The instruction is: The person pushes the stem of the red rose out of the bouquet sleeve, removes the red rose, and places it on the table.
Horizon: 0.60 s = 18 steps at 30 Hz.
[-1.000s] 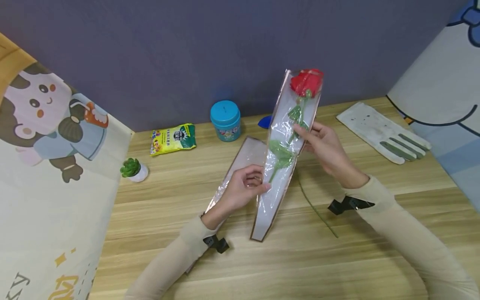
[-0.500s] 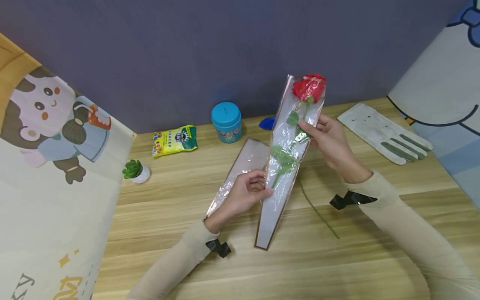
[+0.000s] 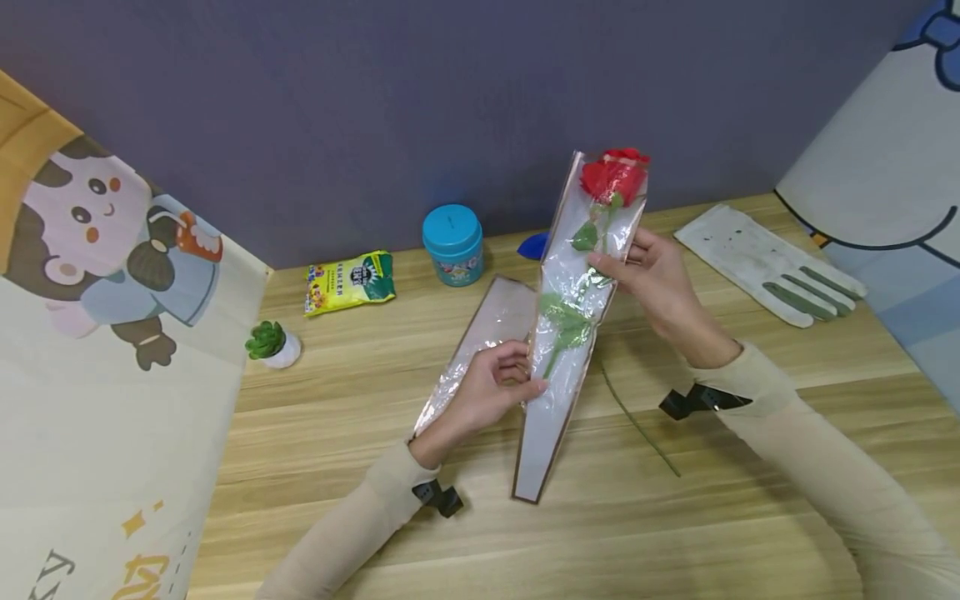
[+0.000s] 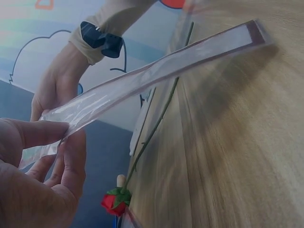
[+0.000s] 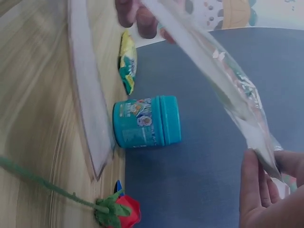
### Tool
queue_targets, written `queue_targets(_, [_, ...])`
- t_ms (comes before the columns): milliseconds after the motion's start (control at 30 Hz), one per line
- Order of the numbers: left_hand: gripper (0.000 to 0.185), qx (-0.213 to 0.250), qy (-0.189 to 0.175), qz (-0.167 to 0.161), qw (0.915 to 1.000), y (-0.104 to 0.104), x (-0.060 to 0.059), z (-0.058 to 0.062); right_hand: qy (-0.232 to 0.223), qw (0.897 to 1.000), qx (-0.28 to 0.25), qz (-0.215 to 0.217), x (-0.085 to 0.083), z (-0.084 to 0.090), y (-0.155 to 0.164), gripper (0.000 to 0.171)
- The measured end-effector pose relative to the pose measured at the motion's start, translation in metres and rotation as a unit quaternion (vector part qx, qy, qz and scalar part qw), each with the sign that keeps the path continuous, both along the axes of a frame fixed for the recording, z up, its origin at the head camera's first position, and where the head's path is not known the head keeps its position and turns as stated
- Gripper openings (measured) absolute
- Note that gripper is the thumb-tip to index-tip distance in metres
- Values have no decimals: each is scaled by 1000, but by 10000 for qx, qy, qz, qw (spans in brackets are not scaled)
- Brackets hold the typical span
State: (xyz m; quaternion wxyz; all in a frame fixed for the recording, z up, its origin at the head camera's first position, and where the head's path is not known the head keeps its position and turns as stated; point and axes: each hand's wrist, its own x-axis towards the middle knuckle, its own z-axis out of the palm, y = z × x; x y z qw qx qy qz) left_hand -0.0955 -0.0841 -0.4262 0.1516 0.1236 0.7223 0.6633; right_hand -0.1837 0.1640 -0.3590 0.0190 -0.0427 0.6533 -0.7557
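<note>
- The left hand point(image 3: 491, 387) pinches the lower middle of a clear plastic sleeve point(image 3: 577, 325), thumb on the near face and fingers curled behind it.
- The right hand point(image 3: 652, 279) grips the same sleeve higher up along its right edge, fingers curled round it.
- The sleeve is lifted off the desk point(image 3: 585, 517) and slants between the two hands, narrow end low and toward the person, wide end up and away.
- Inside it is a red rose point(image 3: 615, 177), its bloom at the wide top above the right hand and its green stem and leaves running down toward the left hand.
- A second rose point(image 4: 115, 201) lies on the desk past the hands; its stem point(image 3: 639, 432) shows below the right wrist.
- Another empty sleeve point(image 3: 487, 329) lies flat on the desk behind the left hand.
- Farther back stand a teal jar point(image 3: 452, 243), a yellow snack packet point(image 3: 348, 281) and a small potted succulent point(image 3: 272, 343); a work glove point(image 3: 768, 265) lies at the right.
</note>
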Motion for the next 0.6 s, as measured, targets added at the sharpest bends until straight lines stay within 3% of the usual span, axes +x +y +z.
queue_targets(300, [36,-56,64,-48,10000,-1,0,-2,180,9996,220,-30,1,-2,-1,42])
queue_targets(600, [37,77,137,179,9997,3,4,-3,111,9998,142,0,6,-5,-1,33])
